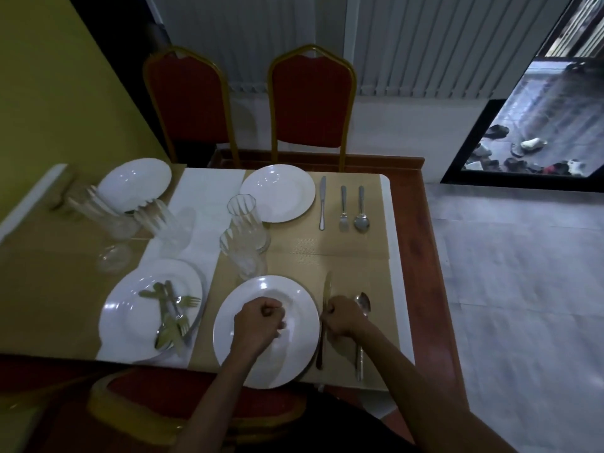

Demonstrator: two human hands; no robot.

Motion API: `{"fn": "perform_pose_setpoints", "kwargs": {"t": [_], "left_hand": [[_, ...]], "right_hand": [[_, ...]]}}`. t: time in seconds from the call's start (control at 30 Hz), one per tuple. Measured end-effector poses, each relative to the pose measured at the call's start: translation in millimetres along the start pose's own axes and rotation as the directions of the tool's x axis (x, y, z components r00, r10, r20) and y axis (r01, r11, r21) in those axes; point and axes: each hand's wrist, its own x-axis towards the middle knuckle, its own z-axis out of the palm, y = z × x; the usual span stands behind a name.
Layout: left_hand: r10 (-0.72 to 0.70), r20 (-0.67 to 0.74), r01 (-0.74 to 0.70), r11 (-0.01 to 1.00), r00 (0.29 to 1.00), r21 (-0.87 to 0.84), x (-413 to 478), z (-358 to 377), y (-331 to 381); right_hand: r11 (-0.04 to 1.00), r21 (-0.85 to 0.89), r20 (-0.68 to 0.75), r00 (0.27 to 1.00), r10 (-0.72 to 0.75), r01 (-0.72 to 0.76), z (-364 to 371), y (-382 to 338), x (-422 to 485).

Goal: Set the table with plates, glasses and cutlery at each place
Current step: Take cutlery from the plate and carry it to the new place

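Where plate (294, 358) meets table (415, 243) edge, right hand (344, 317) adjoins.

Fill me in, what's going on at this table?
A person is laying places. The left hand is a fist over the near plate. The right hand is curled between the knife and spoon beside it; grip unclear. The far plate has far cutlery alongside. Spare cutlery lies piled on the left plate. Glasses stand in the middle.
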Motion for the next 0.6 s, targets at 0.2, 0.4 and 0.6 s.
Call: {"fn": "perform_pose_setpoints", "kwargs": {"t": [0.2,0.4,0.6], "left_hand": [[-0.050,-0.006,0.050,0.998,0.999,-0.043,0,-18,-20],[-0.068,-0.013,0.067,0.994,0.998,-0.092,4,-41,-25],[-0.104,-0.067,0.095,0.987,0.992,-0.132,19,-82,-35]], "right_hand": [[0.998,0.025,0.004,0.998,0.060,-0.060,6,5,12],[0.992,0.036,-0.084,0.989,0.123,-0.120,-3,-3,5],[0.962,0.255,-0.262,0.951,0.164,-0.096,-18,-45,-14]]}}
